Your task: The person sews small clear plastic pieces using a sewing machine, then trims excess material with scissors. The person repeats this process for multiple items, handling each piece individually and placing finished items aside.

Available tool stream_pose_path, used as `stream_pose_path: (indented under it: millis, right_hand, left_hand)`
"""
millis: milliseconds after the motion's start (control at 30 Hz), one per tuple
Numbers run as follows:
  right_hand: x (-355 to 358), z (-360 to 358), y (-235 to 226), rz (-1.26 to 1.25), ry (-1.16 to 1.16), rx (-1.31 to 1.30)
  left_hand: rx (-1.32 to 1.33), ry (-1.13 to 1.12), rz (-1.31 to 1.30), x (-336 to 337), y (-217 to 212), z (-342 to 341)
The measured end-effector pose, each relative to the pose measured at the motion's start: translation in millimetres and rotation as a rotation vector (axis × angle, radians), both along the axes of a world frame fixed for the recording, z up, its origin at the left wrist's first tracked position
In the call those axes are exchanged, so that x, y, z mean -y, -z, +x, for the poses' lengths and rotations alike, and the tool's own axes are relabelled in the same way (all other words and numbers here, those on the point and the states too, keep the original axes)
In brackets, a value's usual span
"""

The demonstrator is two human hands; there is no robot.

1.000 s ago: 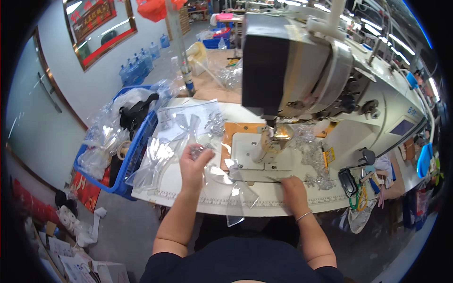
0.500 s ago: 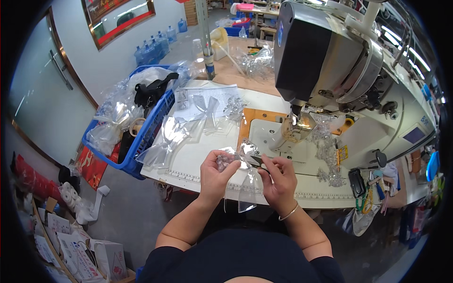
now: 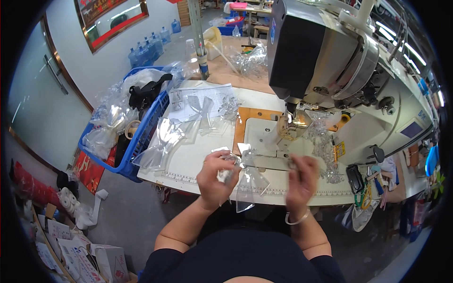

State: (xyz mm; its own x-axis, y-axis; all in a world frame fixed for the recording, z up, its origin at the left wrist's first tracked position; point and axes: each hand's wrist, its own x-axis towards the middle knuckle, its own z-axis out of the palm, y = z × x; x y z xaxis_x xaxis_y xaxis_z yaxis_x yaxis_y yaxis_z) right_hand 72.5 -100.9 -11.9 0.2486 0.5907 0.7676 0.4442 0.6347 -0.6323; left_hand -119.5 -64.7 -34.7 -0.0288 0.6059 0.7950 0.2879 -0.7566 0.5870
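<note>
My left hand (image 3: pixel 216 178) is closed on a clear plastic bow piece (image 3: pixel 249 178) held above the front edge of the white sewing table (image 3: pixel 188 162). The piece hangs down past the table edge. My right hand (image 3: pixel 302 178) is blurred, fingers curled, to the right of the piece and just in front of the sewing machine (image 3: pixel 325 70) bed; whether it holds something small I cannot tell. A pile of clear plastic bows (image 3: pixel 188 120) lies on the table to the left.
A blue basket (image 3: pixel 137 137) with plastic bags and a black item stands left of the table. More clear plastic bits (image 3: pixel 323 146) lie right of the needle. Boxes and paper rolls (image 3: pixel 71 207) sit on the floor at lower left. Water bottles (image 3: pixel 151 45) stand far back.
My right hand has moved right, away from the plastic piece it met with the left hand half a second ago. The left hand keeps the piece near the table's front edge.
</note>
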Motion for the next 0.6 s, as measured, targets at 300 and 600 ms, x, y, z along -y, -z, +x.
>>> stream_pose_path:
  millis: [300,600]
  right_hand:
    - [33,1,-27,-0.183,0.038,0.554]
    - [28,-8,-37,-0.285,0.059,0.575]
  left_hand:
    - [-0.69,0.074,0.843,-13,-21,-26]
    - [-0.736,0.127,0.914,-10,-28,-26]
